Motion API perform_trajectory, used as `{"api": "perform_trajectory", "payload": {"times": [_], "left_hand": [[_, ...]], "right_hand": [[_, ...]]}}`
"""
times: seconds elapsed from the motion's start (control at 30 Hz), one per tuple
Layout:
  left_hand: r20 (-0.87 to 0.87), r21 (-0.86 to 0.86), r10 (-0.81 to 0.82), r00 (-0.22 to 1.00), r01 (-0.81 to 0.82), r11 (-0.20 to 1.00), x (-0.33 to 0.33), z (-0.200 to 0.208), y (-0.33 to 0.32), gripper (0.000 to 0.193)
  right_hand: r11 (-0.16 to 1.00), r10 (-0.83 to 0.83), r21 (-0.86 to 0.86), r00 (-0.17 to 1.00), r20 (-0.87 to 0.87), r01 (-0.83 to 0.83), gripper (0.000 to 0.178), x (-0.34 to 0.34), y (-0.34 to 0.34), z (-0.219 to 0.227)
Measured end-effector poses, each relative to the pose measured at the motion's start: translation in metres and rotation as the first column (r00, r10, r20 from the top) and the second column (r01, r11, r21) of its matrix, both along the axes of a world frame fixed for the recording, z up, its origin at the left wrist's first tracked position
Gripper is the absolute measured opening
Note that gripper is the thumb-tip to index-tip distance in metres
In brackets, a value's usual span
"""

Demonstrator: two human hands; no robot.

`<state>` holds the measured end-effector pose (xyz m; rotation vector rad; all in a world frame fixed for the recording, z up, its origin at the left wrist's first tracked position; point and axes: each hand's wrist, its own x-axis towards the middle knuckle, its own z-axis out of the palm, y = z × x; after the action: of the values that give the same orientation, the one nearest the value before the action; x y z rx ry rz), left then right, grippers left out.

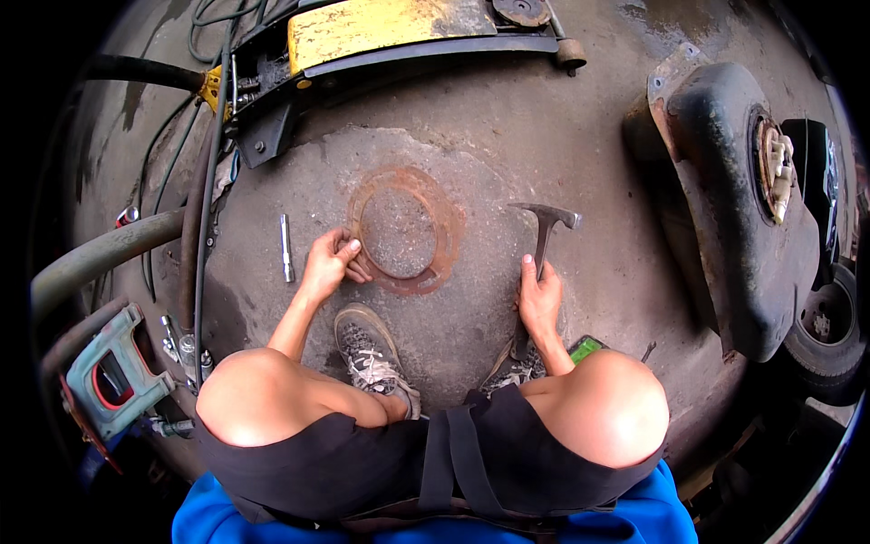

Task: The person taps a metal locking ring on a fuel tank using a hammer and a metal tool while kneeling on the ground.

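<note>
The left hand (328, 263) sits a little left of the frame centre; its fingers are curled and pinch the left edge of a rusty flat ring (441, 238), which lies on the concrete floor (544, 136) in the middle of the frame; the right hand (538, 297), right of centre, is wrapped closed around the handle of a hammer (544, 238), whose head points upward; a small metal rod (286, 247) lies just left of the left hand.
</note>
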<state>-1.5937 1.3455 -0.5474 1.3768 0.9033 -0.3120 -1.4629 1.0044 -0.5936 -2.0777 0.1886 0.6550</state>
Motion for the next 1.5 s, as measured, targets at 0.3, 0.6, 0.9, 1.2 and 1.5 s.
{"api": "perform_trajectory", "payload": {"times": [0.3, 0.6, 0.9, 1.2, 1.5], "left_hand": [[0.288, 0.014, 0.182, 0.940, -0.194, 0.981, 0.048, 0.036, 0.029, 0.026], [0.447, -0.311, 0.425, 0.787, -0.308, 0.899, 0.095, 0.053, 0.006, 0.033], [0.551, -0.328, 0.425, 0.718, -0.282, 0.902, 0.148, 0.023, 0.005, 0.040], [0.273, 0.051, 0.111, 0.955, -0.129, 0.990, 0.086, 0.005, 0.006, 0.045], [0.115, -0.039, 0.266, 0.957, -0.263, 0.964, 0.059, 0.000, -0.013, 0.036]], "right_hand": [[0.851, 0.471, -0.374, 0.850, 0.234, -0.369, 0.033, 0.017, 0.029, 0.031], [0.809, 0.466, 0.454, 0.878, -0.108, -0.373, 0.069, 0.145, 0.162, 0.118], [0.626, 0.154, 0.745, 0.901, -0.406, 0.230, 0.024, 0.175, 0.201, 0.075], [0.124, -0.083, 0.946, 0.953, -0.291, 0.300, 0.030, 0.188, 0.215, 0.036], [0.421, -0.204, 0.864, 0.957, -0.207, 0.277, 0.027, 0.214, 0.242, 0.055]]}}
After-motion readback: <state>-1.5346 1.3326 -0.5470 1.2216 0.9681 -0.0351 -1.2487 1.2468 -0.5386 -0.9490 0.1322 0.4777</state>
